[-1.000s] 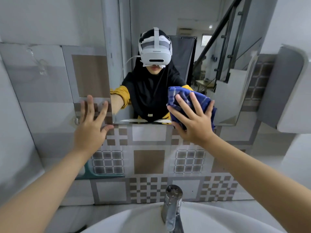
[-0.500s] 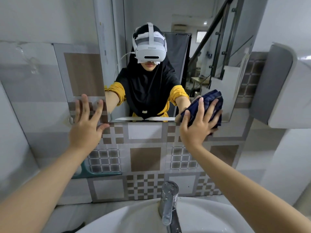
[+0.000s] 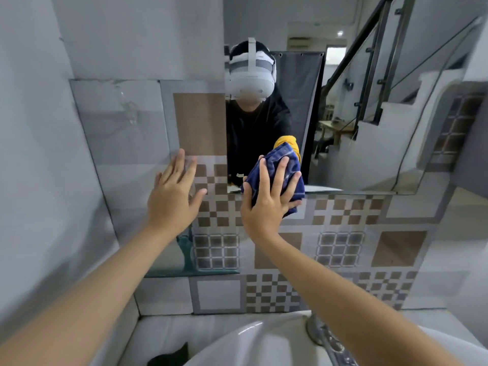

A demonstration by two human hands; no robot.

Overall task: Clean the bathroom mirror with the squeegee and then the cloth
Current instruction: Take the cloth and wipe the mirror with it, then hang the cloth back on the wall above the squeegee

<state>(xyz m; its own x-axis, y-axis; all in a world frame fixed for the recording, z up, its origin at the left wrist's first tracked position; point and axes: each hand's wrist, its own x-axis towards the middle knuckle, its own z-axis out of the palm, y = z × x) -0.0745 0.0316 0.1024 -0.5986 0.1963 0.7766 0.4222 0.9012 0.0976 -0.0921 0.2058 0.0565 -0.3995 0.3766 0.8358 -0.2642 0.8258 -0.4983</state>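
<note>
Pressing the blue cloth, the spread right hand should overlap its mirror strokes evenly; the spread left hand braces.

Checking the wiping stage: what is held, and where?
Nothing gripped: right hand presses flat on the blue cloth, over its middle, against the mirror; left hand rests empty on the tiled wall.

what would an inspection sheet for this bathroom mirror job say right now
surface: mirror, lower left corner under the cloth
job's things: blue checked cloth pressed on the mirror's lower edge; squeegee not seen
clutter: dark object beside the sink, unclear
hands: right hand presses the cloth with spread fingers; left hand flat on the tiled wall
cables: nothing seen
surroundings: sink below, tap
</note>
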